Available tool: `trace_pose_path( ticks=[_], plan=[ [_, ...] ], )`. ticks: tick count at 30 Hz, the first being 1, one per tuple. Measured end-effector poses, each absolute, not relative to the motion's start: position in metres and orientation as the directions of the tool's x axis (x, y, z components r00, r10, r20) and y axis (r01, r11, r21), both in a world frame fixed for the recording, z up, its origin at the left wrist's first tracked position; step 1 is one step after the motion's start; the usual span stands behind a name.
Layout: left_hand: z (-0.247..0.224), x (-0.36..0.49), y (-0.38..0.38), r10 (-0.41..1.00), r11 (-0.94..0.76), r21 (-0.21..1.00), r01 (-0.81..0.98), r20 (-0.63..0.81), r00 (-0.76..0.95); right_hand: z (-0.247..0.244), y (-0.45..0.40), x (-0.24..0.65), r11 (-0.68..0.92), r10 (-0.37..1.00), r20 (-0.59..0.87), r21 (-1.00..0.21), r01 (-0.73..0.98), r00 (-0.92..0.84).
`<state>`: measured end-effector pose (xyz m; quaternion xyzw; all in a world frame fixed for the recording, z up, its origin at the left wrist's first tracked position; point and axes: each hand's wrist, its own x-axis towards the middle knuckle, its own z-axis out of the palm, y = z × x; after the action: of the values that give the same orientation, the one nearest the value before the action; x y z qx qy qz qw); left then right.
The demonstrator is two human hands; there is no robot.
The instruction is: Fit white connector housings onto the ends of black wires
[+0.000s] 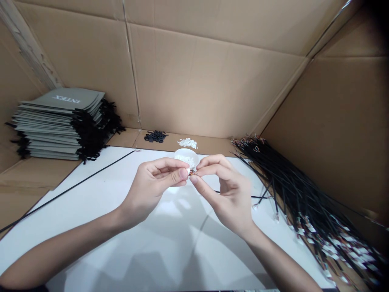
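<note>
My left hand [158, 176] pinches a small white connector [188, 171] between thumb and fingers. Facing it, my right hand [226, 182] grips the thin coloured wires [192, 173] at the end of a black cable, thumb and fingertips together. Wires and connector meet between the fingertips; whether the wires sit inside it is too small to tell. Part of the black cable [259, 197] shows to the right of my right hand. Just behind the fingertips stands a white bowl [182, 152] with small white pieces in it.
Many black cables [291, 190] with white connectors lie along the right side. Grey INTEX sheets [51, 129] are stacked at the left. Small piles of black pieces [156, 136] and white pieces [187, 142] lie behind the bowl. One black cable [82, 182] crosses the white table [170, 259]. Cardboard walls surround it.
</note>
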<state>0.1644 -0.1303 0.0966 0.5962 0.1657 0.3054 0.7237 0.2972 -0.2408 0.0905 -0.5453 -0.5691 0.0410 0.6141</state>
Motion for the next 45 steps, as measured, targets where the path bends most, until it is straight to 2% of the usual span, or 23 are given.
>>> trace_pose_path(
  ticks=[13, 20, 26, 29, 35, 45],
  plan=[
    [0.098, 0.161, -0.129, 0.621, 0.063, 0.974, -0.218, 0.132, 0.772, 0.092, -0.241, 0.3, 0.391, 0.695, 0.667, -0.663, 0.638, 0.267],
    [0.099, 0.161, -0.125, 0.595, -0.032, 0.983, -0.181, 0.164, 0.787, 0.096, -0.245, 0.302, 0.347, 0.733, 0.656, -0.586, 0.732, 0.179],
    [0.102, 0.159, -0.12, 0.558, -0.188, 0.973, -0.133, 0.217, 0.801, 0.098, -0.246, 0.302, 0.332, 0.765, 0.635, -0.532, 0.779, 0.108],
    [0.103, 0.159, -0.119, 0.545, -0.21, 0.967, -0.146, 0.239, 0.804, 0.096, -0.245, 0.301, 0.317, 0.762, 0.636, -0.531, 0.786, 0.122],
    [0.102, 0.164, -0.122, 0.589, -0.027, 0.968, -0.251, 0.219, 0.778, 0.091, -0.241, 0.297, 0.325, 0.627, 0.712, -0.608, 0.724, 0.317],
    [0.098, 0.165, -0.125, 0.604, 0.103, 0.956, -0.274, 0.159, 0.781, 0.087, -0.239, 0.295, 0.391, 0.668, 0.64, -0.736, 0.553, 0.38]
  ],
)
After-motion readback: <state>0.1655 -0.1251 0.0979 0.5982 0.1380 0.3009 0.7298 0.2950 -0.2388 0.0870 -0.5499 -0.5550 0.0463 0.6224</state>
